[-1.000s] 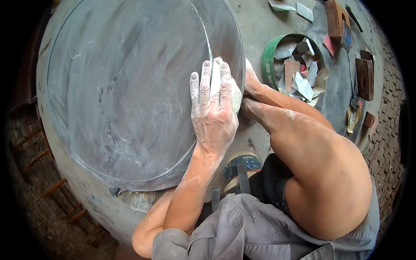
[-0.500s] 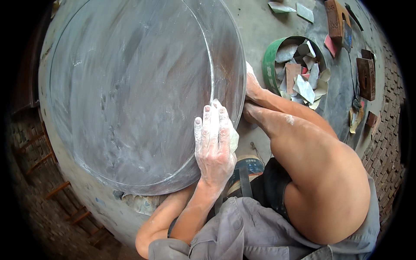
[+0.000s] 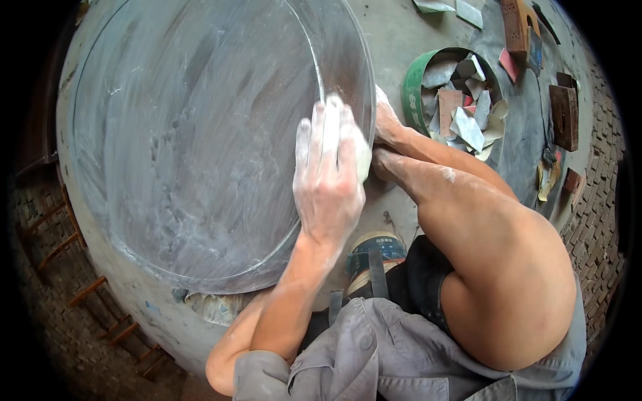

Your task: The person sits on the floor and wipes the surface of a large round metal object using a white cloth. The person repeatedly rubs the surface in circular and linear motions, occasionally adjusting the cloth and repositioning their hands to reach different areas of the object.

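A large round grey disc (image 3: 194, 147), streaked with pale dust, fills the left and middle, with a whitish curved line near its right edge. My left hand (image 3: 328, 164), coated in white powder, lies on that edge zone with its long fingers together and pointing away from me. Held under it is a pale folded piece of sandpaper (image 3: 364, 160), which shows only beside the hand. Beyond my bent right leg, my right hand (image 3: 386, 117), also powdered, is at the disc's outer right rim. Its fingers are mostly hidden there.
To the right stands a green-walled round container (image 3: 412, 90) of loose sandpaper pieces. Wooden blocks (image 3: 565, 117) and scraps lie on a dark sheet (image 3: 521, 134) at the far right. A tin (image 3: 378, 248) sits near my lap. My right knee (image 3: 528, 234) juts out at right.
My left hand has slid away from me along the pale line near the disc's right edge, sandpaper still under it. The right hand stays by the rim. The whole view has shifted slightly.
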`<state>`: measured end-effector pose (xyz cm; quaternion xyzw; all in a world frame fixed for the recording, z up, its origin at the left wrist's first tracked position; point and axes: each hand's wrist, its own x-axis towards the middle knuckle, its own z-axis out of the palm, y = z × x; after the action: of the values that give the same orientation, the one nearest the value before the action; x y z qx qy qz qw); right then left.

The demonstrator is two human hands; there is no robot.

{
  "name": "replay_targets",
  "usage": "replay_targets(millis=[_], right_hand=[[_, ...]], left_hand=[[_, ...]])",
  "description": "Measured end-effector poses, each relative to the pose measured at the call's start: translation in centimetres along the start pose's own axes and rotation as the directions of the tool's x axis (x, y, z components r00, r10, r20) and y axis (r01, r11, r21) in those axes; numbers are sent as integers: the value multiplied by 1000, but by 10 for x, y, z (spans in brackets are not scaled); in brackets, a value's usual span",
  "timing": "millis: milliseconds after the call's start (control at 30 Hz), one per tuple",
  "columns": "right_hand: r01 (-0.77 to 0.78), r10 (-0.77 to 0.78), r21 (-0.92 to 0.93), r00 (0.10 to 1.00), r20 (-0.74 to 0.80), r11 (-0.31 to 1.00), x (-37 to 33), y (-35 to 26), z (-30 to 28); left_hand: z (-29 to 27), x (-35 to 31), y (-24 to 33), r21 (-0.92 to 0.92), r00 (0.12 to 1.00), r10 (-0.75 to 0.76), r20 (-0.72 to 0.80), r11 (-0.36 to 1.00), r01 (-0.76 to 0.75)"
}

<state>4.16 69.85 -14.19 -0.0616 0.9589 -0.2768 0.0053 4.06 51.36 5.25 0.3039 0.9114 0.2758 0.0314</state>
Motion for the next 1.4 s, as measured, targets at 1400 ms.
replay_targets(millis=[1400], right_hand=[[142,-140,-38,988,65,989,-6,11,-17]], left_hand=[[6,-25,15,-4,988,-82,-133,997,82]])
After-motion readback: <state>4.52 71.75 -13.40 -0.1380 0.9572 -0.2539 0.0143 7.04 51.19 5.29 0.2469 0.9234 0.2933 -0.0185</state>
